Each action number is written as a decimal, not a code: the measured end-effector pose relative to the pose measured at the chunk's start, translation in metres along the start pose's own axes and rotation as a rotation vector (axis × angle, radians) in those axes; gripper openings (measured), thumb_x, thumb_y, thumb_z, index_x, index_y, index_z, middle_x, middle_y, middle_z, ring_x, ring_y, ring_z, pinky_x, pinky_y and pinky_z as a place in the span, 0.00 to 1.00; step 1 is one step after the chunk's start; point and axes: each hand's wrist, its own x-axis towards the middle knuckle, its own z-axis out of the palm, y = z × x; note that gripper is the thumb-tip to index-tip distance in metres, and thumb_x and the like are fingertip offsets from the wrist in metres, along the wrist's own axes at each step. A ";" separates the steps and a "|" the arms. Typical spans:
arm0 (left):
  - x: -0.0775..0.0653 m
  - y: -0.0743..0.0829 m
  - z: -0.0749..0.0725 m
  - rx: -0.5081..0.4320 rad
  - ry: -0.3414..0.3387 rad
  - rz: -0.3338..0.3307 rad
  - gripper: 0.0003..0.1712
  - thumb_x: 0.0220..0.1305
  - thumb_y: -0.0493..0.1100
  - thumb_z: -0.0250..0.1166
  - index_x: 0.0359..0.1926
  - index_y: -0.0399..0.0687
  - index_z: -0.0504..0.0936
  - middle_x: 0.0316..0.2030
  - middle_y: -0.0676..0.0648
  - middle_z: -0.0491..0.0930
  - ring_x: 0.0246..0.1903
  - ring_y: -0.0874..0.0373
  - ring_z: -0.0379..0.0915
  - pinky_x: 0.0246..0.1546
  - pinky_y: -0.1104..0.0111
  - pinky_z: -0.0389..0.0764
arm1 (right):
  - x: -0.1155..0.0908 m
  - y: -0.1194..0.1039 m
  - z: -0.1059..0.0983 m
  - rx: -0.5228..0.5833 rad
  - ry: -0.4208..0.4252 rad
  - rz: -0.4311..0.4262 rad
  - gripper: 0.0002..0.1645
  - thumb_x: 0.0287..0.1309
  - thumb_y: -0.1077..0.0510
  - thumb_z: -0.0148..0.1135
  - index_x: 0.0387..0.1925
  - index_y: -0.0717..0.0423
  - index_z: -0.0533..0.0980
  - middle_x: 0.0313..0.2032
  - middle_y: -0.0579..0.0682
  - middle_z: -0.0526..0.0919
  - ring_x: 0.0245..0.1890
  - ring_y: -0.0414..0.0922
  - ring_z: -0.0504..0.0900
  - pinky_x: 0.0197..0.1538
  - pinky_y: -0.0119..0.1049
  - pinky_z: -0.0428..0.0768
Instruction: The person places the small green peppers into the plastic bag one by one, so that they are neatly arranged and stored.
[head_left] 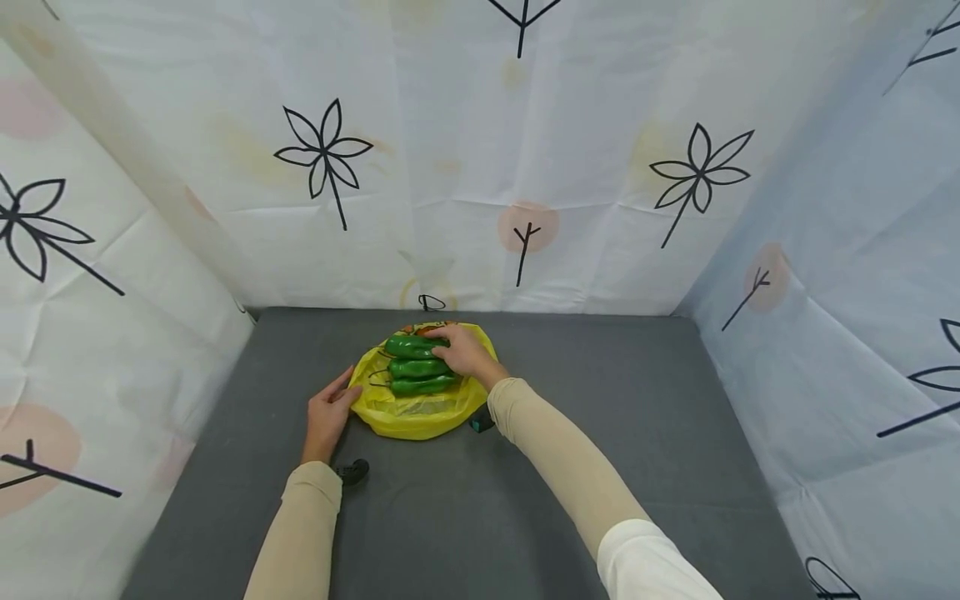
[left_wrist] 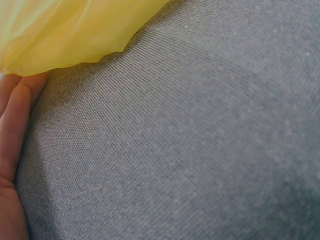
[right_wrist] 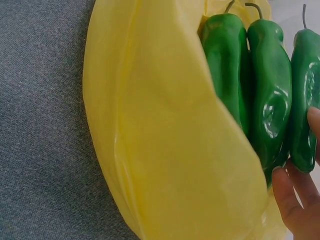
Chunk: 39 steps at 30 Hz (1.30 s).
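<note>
A yellow plastic bag (head_left: 408,423) lies with its mouth spread open on the grey table. Three long green peppers (head_left: 420,386) with thin stems lie side by side in it. My right hand (head_left: 467,354) reaches over from the right and grips the farthest pepper (right_wrist: 304,100) near its tip, thumb on one side and fingers on the other. At the bag's left side, my left hand (head_left: 327,417) holds the rim between thumb and fingers. The left wrist view catches only the edge of that hand, its fingers (left_wrist: 17,120) partly hidden under the yellow plastic.
Grey cloth covers the table (head_left: 600,417). White fabric walls (head_left: 450,167) with printed leaves rise at the back and both sides. Dark wrist-worn devices show beside the left wrist (head_left: 352,472) and under the right wrist (head_left: 482,419).
</note>
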 end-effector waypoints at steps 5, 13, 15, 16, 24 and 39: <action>0.000 0.000 0.002 -0.017 -0.013 0.004 0.30 0.69 0.56 0.68 0.70 0.70 0.75 0.54 0.46 0.87 0.40 0.76 0.78 0.41 0.81 0.77 | 0.000 0.001 0.000 -0.030 0.004 -0.006 0.26 0.75 0.58 0.56 0.72 0.51 0.71 0.73 0.51 0.71 0.81 0.55 0.53 0.78 0.51 0.62; 0.003 0.002 0.003 0.013 -0.021 0.018 0.31 0.69 0.57 0.67 0.71 0.69 0.73 0.55 0.43 0.86 0.39 0.77 0.78 0.40 0.82 0.78 | 0.001 0.002 -0.003 -0.035 0.013 0.009 0.28 0.75 0.54 0.56 0.73 0.51 0.70 0.74 0.54 0.68 0.78 0.55 0.60 0.76 0.53 0.65; 0.004 0.002 0.002 0.027 -0.026 0.023 0.31 0.70 0.57 0.66 0.72 0.69 0.72 0.57 0.41 0.85 0.39 0.78 0.77 0.40 0.82 0.77 | 0.000 0.002 -0.004 -0.028 0.016 0.005 0.28 0.75 0.54 0.57 0.73 0.52 0.70 0.73 0.55 0.69 0.76 0.55 0.64 0.74 0.53 0.68; 0.005 0.002 0.001 0.031 -0.027 0.023 0.32 0.70 0.57 0.65 0.73 0.68 0.71 0.58 0.41 0.85 0.39 0.78 0.77 0.40 0.83 0.77 | 0.000 0.002 -0.005 -0.031 0.016 0.006 0.29 0.75 0.53 0.57 0.73 0.52 0.69 0.73 0.55 0.70 0.75 0.55 0.66 0.73 0.53 0.69; 0.013 0.005 -0.005 0.036 -0.066 -0.039 0.35 0.70 0.58 0.65 0.75 0.67 0.67 0.64 0.41 0.80 0.40 0.75 0.77 0.39 0.79 0.79 | -0.005 0.004 -0.014 -0.035 0.030 0.042 0.31 0.76 0.45 0.54 0.74 0.52 0.68 0.70 0.60 0.69 0.72 0.58 0.66 0.71 0.56 0.69; 0.018 0.040 -0.027 0.200 -0.228 -0.058 0.51 0.74 0.59 0.59 0.83 0.48 0.40 0.78 0.37 0.58 0.75 0.39 0.60 0.69 0.47 0.71 | -0.026 0.011 -0.026 -0.154 0.079 -0.033 0.25 0.77 0.46 0.53 0.69 0.48 0.73 0.66 0.58 0.73 0.69 0.57 0.68 0.70 0.56 0.69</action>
